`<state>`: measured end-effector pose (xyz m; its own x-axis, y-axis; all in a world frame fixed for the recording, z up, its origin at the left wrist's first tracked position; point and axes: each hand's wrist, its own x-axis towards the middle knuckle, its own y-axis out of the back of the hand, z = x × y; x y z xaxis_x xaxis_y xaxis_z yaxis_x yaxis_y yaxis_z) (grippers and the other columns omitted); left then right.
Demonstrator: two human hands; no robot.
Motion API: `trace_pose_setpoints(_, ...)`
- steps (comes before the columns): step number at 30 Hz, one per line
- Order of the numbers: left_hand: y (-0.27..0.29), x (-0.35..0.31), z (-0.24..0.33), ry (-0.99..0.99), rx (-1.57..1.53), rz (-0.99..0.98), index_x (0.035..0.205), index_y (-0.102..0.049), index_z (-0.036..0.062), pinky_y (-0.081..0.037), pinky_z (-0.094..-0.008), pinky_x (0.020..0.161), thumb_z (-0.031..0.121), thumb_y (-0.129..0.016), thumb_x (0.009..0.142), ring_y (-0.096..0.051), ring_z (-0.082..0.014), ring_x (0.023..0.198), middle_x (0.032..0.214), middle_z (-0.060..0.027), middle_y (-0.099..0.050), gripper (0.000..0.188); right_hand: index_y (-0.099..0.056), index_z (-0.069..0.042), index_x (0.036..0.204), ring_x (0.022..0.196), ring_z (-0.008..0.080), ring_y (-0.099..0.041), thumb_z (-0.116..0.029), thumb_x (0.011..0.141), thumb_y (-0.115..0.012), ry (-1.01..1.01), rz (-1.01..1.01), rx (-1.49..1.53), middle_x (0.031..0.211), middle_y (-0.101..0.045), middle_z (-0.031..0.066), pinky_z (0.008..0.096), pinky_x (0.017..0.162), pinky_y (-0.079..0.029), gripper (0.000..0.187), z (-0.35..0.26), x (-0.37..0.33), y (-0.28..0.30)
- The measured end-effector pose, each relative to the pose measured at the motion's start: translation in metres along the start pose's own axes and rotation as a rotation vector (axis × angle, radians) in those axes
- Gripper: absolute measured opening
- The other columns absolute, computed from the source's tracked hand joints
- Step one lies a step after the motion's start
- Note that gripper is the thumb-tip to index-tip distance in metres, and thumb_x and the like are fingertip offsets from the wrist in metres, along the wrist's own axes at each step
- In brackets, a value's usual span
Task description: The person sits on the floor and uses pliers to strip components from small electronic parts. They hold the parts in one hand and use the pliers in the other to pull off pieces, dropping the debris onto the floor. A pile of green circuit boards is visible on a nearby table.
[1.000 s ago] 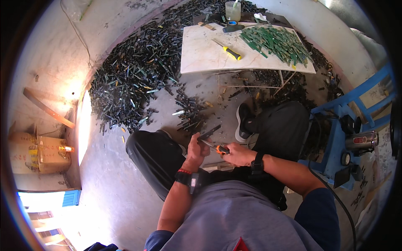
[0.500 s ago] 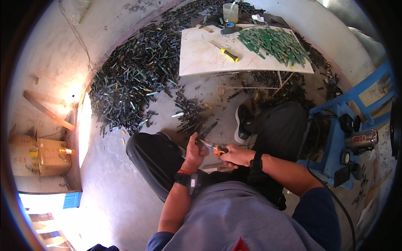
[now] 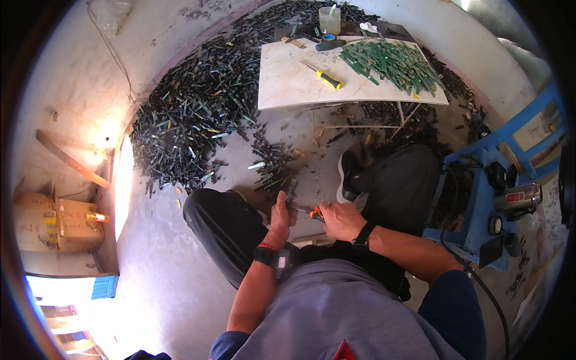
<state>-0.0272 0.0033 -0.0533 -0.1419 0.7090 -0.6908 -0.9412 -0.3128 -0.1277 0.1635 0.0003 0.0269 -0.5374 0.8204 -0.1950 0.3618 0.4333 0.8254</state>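
In front of my lap, my left hand (image 3: pixel 280 218) is closed with the thumb pointing up, gripping a small dark strip (image 3: pixel 291 193) that pokes out beyond the fingers. What kind of part the strip is cannot be made out. My right hand (image 3: pixel 343 222) is wrapped around the handles of pliers (image 3: pixel 316 213) in orange and black. The metal jaws of the pliers reach left to the fingers of my left hand, close to the strip. Whether the jaws bite on it is too small to see.
A big heap of dark strips (image 3: pixel 186 126) covers the floor ahead and left. Beyond my feet a low white-topped table (image 3: pixel 285 90) bears a yellow-black screwdriver (image 3: pixel 329 79), green circuit-board strips (image 3: pixel 390 65) and a cup (image 3: pixel 330 21). To the right stands a blue chair (image 3: pixel 465 204) with a metal flask (image 3: pixel 518 198).
The dark strip in my left hand has turned, and less of it shows. My right hand has rolled and shifted slightly right with the pliers.
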Motion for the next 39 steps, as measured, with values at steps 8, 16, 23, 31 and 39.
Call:
trace_pose_setpoints(8, 0.004, 0.008, -0.002, 0.089, -0.229, -0.108, 0.064, -0.045, 0.0083, -0.021, -0.0275, 0.038, 0.038, -0.042, 0.091, -0.027, -0.0124, 0.038, 0.047, 0.0004, -0.028, 0.040, -0.053, 0.002, 0.080, 0.060, 0.0256, -0.060, -0.014, 0.078, -0.055, -0.135, -0.295, 0.659, 0.072, -0.059, 0.0175, 0.0379, 0.052, -0.046, 0.016, 0.009, 0.003, -0.017)
trace_pose_setpoints(16, 0.000, 0.006, 0.002, -0.185, -0.339, -0.326, 0.067, -0.045, 0.0107, -0.031, -0.0255, 0.045, 0.037, -0.046, 0.090, -0.037, -0.0118, 0.049, 0.061, 0.0011, -0.041, 0.035, -0.048, -0.005, 0.087, 0.053, 0.0109, -0.048, -0.016, 0.084, -0.052, -0.447, -0.794, 1.710, 0.065, -0.048, 0.0030, 0.0254, 0.043, -0.037, 0.013, 0.000, 0.003, -0.008)
trace_pose_setpoints(23, 0.004, 0.013, -0.010, -0.061, -0.476, -0.353, 0.073, -0.051, 0.0101, -0.027, -0.0277, 0.043, 0.045, -0.042, 0.091, -0.031, -0.0121, 0.043, 0.054, 0.0010, -0.034, 0.040, -0.051, -0.002, 0.090, 0.064, 0.0216, -0.057, -0.017, 0.082, -0.054, -0.236, -0.447, 0.956, 0.069, -0.055, 0.0116, 0.0352, 0.051, -0.044, 0.017, 0.011, 0.012, -0.019)
trace_pose_setpoints(31, 0.008, -0.005, 0.006, -0.052, -0.066, -0.192, 0.069, -0.053, 0.0099, -0.025, -0.0245, 0.041, 0.078, -0.039, 0.077, -0.035, -0.0098, 0.045, 0.057, 0.0006, -0.044, 0.070, -0.051, 0.002, 0.085, 0.070, 0.0372, -0.061, -0.017, 0.075, -0.060, -0.120, 0.045, 0.017, 0.073, -0.061, 0.0210, 0.0450, 0.064, -0.048, 0.023, 0.017, 0.004, 0.004)
trace_pose_setpoints(39, 0.000, -0.007, 0.014, 0.035, 0.102, -0.120, 0.069, -0.054, 0.0055, -0.032, -0.0254, 0.041, 0.061, -0.054, 0.081, -0.043, -0.0109, 0.046, 0.057, -0.0009, -0.047, 0.057, -0.051, 0.001, 0.085, 0.065, 0.0338, -0.062, -0.016, 0.073, -0.060, -0.101, 0.109, -0.151, 0.069, -0.061, 0.0191, 0.0423, 0.057, -0.049, 0.022, 0.022, -0.002, 0.005)
